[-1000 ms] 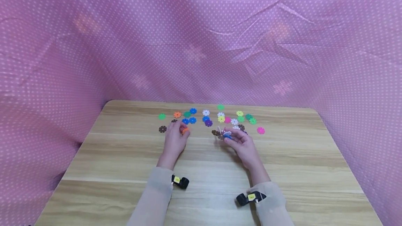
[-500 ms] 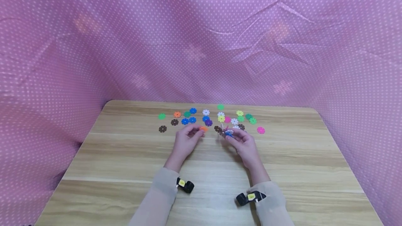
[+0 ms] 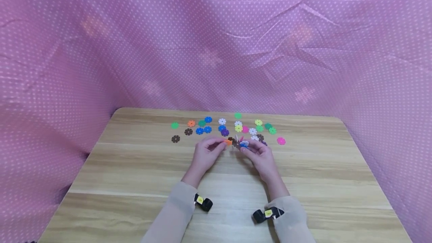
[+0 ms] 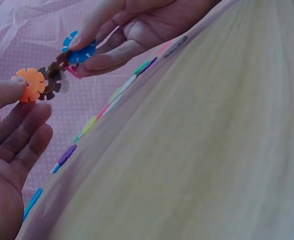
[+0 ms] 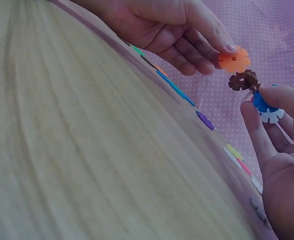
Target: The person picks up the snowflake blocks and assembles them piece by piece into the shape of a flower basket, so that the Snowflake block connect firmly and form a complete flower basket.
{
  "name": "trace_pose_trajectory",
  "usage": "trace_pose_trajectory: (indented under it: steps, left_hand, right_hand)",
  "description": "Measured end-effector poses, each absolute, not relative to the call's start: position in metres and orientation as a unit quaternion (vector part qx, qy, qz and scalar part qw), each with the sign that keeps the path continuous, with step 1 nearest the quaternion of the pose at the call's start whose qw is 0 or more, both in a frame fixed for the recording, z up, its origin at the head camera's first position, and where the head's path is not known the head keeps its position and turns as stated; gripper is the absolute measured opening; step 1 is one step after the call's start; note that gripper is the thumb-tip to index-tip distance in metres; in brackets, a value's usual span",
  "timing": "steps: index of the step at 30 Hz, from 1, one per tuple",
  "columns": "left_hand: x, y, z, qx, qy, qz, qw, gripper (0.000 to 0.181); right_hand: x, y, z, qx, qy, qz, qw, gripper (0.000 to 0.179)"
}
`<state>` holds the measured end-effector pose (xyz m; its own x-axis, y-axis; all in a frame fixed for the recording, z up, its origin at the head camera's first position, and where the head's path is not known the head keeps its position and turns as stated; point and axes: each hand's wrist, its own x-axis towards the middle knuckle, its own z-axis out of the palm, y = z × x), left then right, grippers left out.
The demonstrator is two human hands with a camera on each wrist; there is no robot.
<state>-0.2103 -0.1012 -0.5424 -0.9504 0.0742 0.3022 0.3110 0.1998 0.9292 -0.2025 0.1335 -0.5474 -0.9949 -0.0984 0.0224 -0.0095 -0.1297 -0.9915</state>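
My left hand (image 3: 206,155) pinches an orange notched flower disc (image 4: 31,85) between thumb and fingers. In my right hand (image 3: 264,160) is a small cluster of joined discs, held by its blue disc (image 5: 263,102). Brown discs (image 5: 243,80) stick out from the cluster toward the left hand, and a white disc (image 5: 272,116) shows beneath the blue one. A bit of pink (image 4: 73,72) shows there too. The orange disc's edge lies right at the brown one; whether they are joined I cannot tell. Fingers hide part of the cluster.
Loose flower discs lie spread along the far part of the wooden table (image 3: 135,183), among them a purple disc (image 3: 225,132), a brown disc (image 3: 175,138) and a pink disc (image 3: 281,141). A pink dotted cloth (image 3: 209,48) hangs behind and at both sides.
The left hand has lifted the orange disc from the left-hand discs and carried it right, up to the cluster. My right hand has stayed nearly in place, still holding the cluster.
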Motion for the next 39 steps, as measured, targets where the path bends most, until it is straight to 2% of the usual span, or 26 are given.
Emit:
trace_pose_trajectory:
  steps: [12, 27, 35, 39]
  left_hand:
    - [-0.209, -0.098, -0.544, -0.173, -0.793, -0.573, 0.111, 0.015]
    - [-0.205, -0.089, -0.548, -0.196, -0.790, -0.560, 0.158, 0.014]
    - [-0.211, -0.097, -0.548, -0.173, -0.788, -0.572, 0.148, 0.012]
    - [-0.214, -0.102, -0.547, -0.166, -0.784, -0.582, 0.136, 0.011]
  right_hand:
    - [-0.203, 0.131, -0.549, -0.057, 0.662, -0.747, 0.035, 0.039]
    - [-0.199, 0.133, -0.551, -0.060, 0.655, -0.753, 0.029, 0.040]
    - [-0.200, 0.137, -0.550, -0.089, 0.659, -0.746, 0.016, 0.040]
    - [-0.202, 0.139, -0.549, -0.101, 0.673, -0.733, 0.011, 0.050]
